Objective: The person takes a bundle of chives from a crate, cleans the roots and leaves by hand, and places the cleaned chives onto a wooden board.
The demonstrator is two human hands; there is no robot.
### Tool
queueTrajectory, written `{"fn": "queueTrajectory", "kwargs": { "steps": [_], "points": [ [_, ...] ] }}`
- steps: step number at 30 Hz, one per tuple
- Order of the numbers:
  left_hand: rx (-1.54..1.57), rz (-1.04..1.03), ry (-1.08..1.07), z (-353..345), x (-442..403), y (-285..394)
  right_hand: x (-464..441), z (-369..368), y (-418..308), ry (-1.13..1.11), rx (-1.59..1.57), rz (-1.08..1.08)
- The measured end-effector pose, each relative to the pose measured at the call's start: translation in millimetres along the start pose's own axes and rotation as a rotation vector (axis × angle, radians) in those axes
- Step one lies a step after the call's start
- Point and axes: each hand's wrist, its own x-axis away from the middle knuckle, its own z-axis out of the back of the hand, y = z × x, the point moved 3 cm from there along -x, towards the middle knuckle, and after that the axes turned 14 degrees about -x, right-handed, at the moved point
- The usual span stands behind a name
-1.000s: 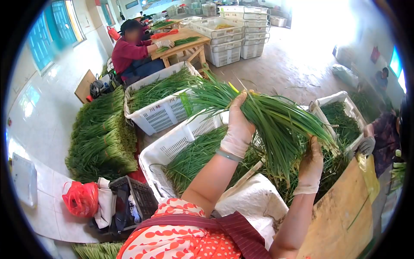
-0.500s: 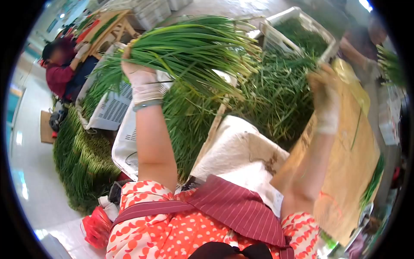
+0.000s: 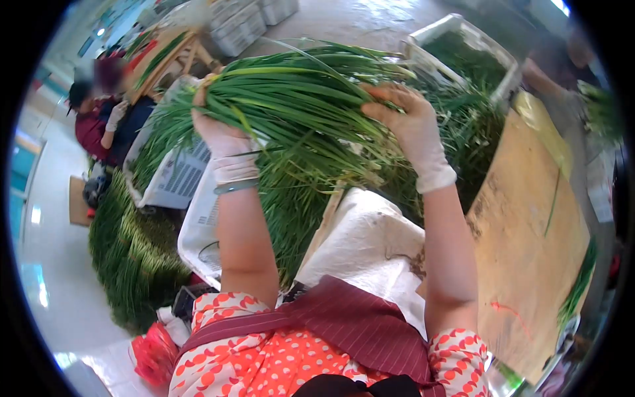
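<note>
Ahead of the striped apron [image 3: 360,317], both forearms reached forward, elbows slightly bent. The left hand [image 3: 221,135] was wrapped round the bunch of greens [image 3: 291,92] toward its leafy end; the right hand [image 3: 403,122] bent its fingertips against strands nearer the stems, though whether it pinched any I couldn't tell. The bunch lay sideways in the air above a white crate [image 3: 192,228]. It looked light, limp and easily bruised, perhaps slick, best held round its full girth. Beyond, a co-worker [image 3: 89,129] was near a wooden table [image 3: 187,58].
</note>
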Motion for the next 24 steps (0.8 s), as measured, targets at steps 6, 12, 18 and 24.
{"fn": "queueTrajectory", "kwargs": {
  "steps": [6,12,18,24],
  "points": [
    [-0.050,-0.075,0.196,1,16,6,12,-30,15,0.109,-0.171,-0.116],
    [0.240,0.035,0.174,-7,16,18,22,-45,6,0.204,-0.258,-0.213],
    [0.283,0.046,0.167,0,17,25,22,-43,-9,0.401,-0.808,-0.352],
    [-0.071,-0.056,0.235,22,19,36,27,18,-22,0.522,-1.006,-0.331]
  ]
}}
